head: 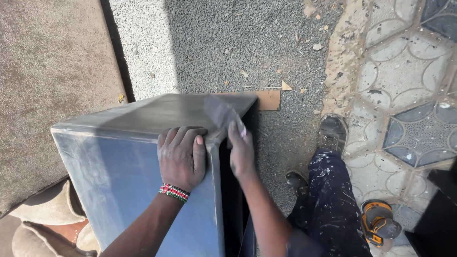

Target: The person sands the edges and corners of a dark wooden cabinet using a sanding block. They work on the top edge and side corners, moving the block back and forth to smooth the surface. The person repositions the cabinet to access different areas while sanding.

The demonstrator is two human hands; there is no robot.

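A tall grey-blue box-shaped cabinet (119,162) with dusty, matte faces stands below me. My left hand (182,154), with a beaded band at the wrist, lies curled over the cabinet's upper right edge. My right hand (240,150) grips a grey sheet of sandpaper (220,113) and presses it against the cabinet's top corner. The cabinet's open dark side (233,200) faces right, beside my right forearm.
Grey gravel ground (228,43) lies beyond, with patterned paving (409,81) at right. My paint-spattered trouser leg (333,200) and shoe (332,133) stand right of the cabinet. A yellow power tool (378,222) lies lower right. A beige cushioned seat (47,71) is at left.
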